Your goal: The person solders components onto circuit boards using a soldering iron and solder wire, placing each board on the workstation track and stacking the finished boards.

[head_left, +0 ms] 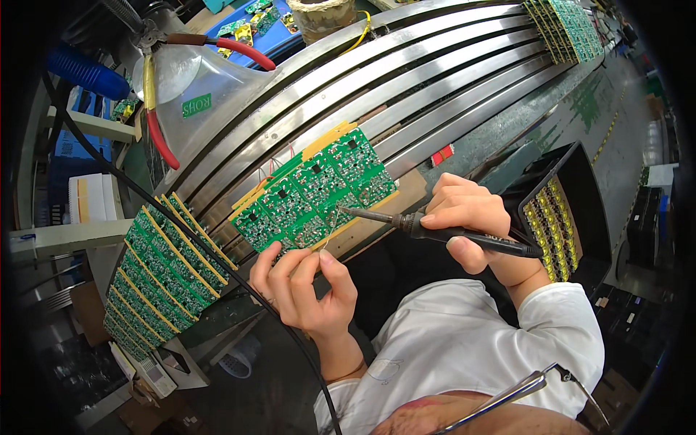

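Note:
My right hand (pixel 467 221) grips a black-handled soldering iron (pixel 464 235). Its metal tip points left and meets the lower part of a green circuit board panel (pixel 312 188), which lies on the metal rails. Between the thumb and index finger of my left hand (pixel 308 286) is a thin strand of solder wire (pixel 328 241), its end rising toward the iron's tip. The other left fingers rest near the panel's front edge. Small components and solder joints cover the panel, and yellowish strips run along its long edges. Whether the tip touches a joint is too small to tell.
More board panels (pixel 163 272) stand in a row at left, others (pixel 562 32) at the far right end of the rails. A black bin (pixel 591 210) at right holds boards with yellow parts. Red-handled pliers (pixel 163 138) lie at upper left. A black cable (pixel 239 279) crosses the left side.

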`<action>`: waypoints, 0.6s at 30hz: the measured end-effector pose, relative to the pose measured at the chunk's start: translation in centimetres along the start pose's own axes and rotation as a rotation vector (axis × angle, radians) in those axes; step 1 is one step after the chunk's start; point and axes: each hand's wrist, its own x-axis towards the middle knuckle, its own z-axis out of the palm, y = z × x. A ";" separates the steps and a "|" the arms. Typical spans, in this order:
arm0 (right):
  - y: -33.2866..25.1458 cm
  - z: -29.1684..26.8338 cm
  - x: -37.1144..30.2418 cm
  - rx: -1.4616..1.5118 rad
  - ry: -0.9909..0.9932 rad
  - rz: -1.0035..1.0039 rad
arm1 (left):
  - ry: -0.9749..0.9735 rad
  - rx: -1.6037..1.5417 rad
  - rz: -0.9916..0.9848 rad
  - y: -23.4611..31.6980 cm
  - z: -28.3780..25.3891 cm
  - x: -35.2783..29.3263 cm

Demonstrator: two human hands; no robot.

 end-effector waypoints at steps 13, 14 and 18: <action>1.8 0.8 0.3 -0.018 0.298 -0.007 | 0.081 0.006 -0.022 -1.1 0.0 -0.1; 2.3 1.0 0.1 0.003 0.294 0.001 | 0.086 0.008 -0.033 -1.3 0.1 -0.1; 4.2 1.9 0.2 0.049 0.226 0.054 | 0.096 -0.051 -0.099 -1.9 0.7 -0.5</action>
